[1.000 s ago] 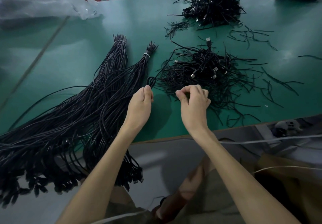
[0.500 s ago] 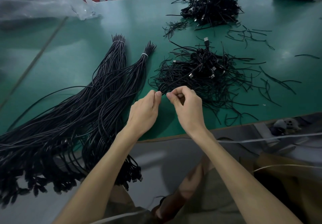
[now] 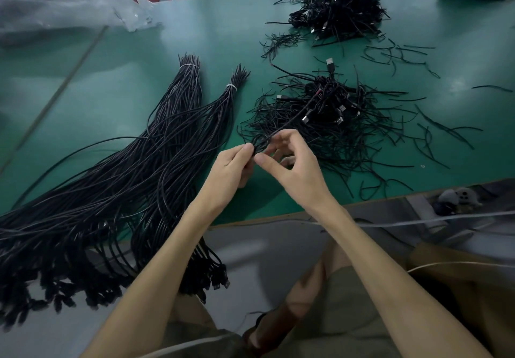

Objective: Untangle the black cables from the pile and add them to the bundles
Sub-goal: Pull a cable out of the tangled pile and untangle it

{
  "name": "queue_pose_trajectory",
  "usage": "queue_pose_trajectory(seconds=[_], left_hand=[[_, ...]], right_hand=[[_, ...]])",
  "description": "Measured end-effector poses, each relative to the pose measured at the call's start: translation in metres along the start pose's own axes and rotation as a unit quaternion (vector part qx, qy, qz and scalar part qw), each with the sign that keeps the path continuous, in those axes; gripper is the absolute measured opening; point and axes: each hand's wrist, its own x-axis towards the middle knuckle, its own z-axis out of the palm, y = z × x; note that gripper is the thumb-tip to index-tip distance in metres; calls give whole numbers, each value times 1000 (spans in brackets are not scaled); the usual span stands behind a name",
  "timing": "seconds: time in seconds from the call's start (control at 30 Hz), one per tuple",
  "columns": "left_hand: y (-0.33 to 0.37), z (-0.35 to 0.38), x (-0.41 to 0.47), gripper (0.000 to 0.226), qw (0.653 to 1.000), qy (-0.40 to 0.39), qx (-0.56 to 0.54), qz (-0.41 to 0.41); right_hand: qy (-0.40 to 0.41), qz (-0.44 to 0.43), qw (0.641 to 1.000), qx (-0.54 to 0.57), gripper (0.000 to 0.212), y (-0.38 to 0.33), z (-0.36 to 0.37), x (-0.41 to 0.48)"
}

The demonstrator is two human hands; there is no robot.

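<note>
green table [image 3: 167, 51], both hands pinching one black cable [image 3: 289, 119]

Smooth green table top [image 3: 139, 84], matt with a soft sheen where light falls; brown, wood-like table edge [image 3: 278, 216]. Black plastic or rubber jackets on the bundles [image 3: 111, 184] and the pile [image 3: 328, 112], smooth and slightly glossy. Same jacket on the cable [image 3: 289, 121] pinched by left hand [image 3: 231, 168] and right hand [image 3: 295, 168]. Bright bare metal on the USB plugs [image 3: 306, 119]. White, plastic-looking ties [image 3: 231, 86]. Clear, crinkled, glossy plastic bag [image 3: 64, 0]. Matt olive cloth on the shorts [image 3: 348, 296].
</note>
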Motion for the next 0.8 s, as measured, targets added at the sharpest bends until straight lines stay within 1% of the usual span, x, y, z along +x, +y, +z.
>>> queue_pose_trajectory(seconds=[0.13,0.3,0.37,0.43,0.53,0.7,0.8], left_hand=[[0,2,0,38,999,-35,-4,-6],[1,0,0,35,998,-55,1,-15],[1,1,0,34,998,-56,2,-20],[1,1,0,35,998,-54,8,-18],[2,1,-1,35,998,-55,7,-15],[4,2,-1,34,999,-44,-17,-25],[3,2,-1,37,999,-28,-11,-33]], right_hand=[[-65,-34,997,9,50,0,-5,1],[-113,-40,993,22,50,2,-10,6],[-127,-34,991,21,47,3,-11,7],[-125,-26,992,15,43,5,-9,7],[-91,-19,996,11,38,8,-6,8],[-43,19,998,47,35,11,-4,9],[-47,37,996,60,28,8,-2,8]])
